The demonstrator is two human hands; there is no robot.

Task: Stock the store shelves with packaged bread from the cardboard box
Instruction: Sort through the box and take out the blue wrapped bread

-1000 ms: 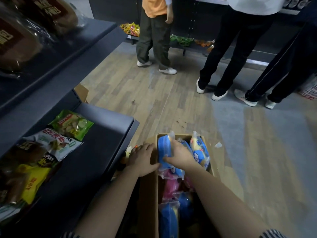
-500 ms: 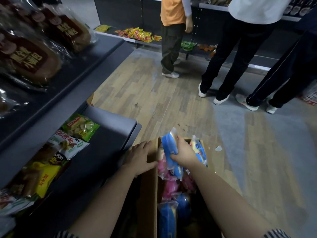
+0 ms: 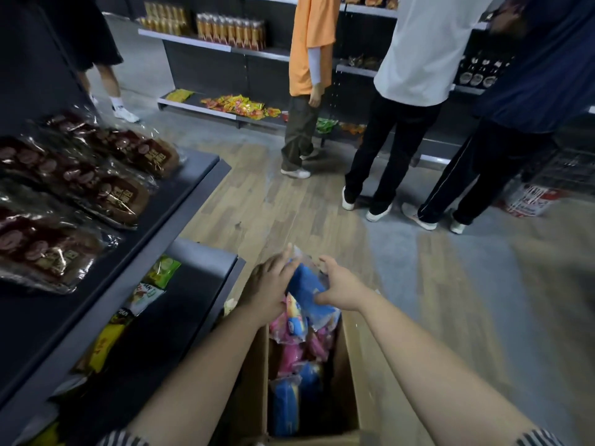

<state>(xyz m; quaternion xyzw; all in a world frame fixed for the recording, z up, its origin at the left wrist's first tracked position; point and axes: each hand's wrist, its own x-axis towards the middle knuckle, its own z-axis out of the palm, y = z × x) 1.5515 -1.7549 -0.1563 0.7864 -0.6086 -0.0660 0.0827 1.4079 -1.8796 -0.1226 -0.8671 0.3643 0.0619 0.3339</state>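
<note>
Head view: wood-plank floor [image 3: 289, 204] between dark shelves [image 3: 180, 201].

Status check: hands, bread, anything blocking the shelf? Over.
Right hand grips blue bread packet at cardboard box far end. Left hand flat against packet's side. Lower shelf beside box holds snack packets; people stand across aisle.

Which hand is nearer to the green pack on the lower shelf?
Left. The left hand is right of the green pack, above the box; the right hand is farther right, gripping the blue pack.
</note>
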